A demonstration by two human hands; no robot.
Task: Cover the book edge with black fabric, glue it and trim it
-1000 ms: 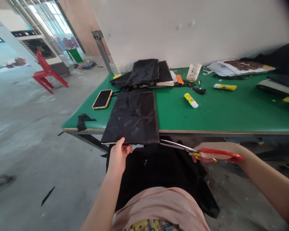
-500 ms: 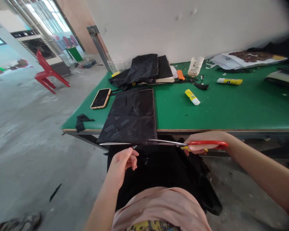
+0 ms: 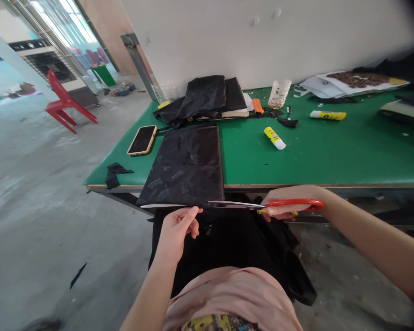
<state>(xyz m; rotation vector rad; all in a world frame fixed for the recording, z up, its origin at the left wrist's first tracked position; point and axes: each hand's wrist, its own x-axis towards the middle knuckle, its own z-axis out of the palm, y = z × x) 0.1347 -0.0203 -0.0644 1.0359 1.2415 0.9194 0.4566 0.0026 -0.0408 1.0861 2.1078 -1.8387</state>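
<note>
In the head view, my right hand [image 3: 278, 207] is closed around a pair of scissors [image 3: 232, 204] with red and yellow handles. The blades point left along the near edge of a flat black-covered piece [image 3: 186, 165], which carries faint pale lettering. This piece lies on the green table and juts slightly past its front edge. A white strip [image 3: 162, 205] shows along its near left edge. My left hand [image 3: 179, 227] has thumb and forefinger pinched at that near edge, just left of the blade tips, on what looks like the black covering.
On the green table [image 3: 248, 161] lie a phone [image 3: 142, 139], a black scrap [image 3: 116, 174], two glue sticks [image 3: 274, 138], folded black material [image 3: 205, 96], a plastic cup [image 3: 279, 94] and white bags [image 3: 331, 85]. A red chair [image 3: 67, 103] stands on the floor at left.
My left fingertips have moved slightly right and up against the near edge. The scissors have shifted a little left along it. A foot at lower left has mostly left the view.
</note>
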